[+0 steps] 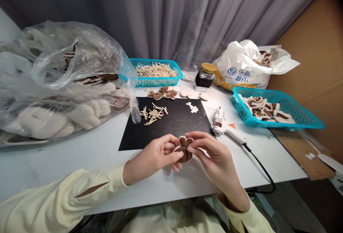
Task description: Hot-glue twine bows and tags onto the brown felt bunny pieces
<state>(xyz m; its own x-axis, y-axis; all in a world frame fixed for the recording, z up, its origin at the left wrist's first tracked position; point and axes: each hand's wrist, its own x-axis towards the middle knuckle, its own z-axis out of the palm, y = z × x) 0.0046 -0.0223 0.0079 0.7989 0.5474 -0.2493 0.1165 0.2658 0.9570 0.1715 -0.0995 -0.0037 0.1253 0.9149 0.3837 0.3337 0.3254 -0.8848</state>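
Observation:
A small brown plush paw piece with a cream rim (184,149) is held between both hands at the near edge of a black mat (174,124). My left hand (154,156) pinches its left side with thumb and fingers. My right hand (214,154) pinches its right side from above. On the mat behind lie a heap of cream cord loops (153,113) and small white tags (193,107). A white glue gun (226,126) rests just right of the mat, close to my right hand.
A big clear bag of plush parts (59,83) fills the left. A teal basket of cords (155,72) stands at the back, another teal basket of finished pieces (276,110) at right. A dark jar (205,77), a white shopping bag (249,67) and loose paw pieces (164,93) sit behind the mat.

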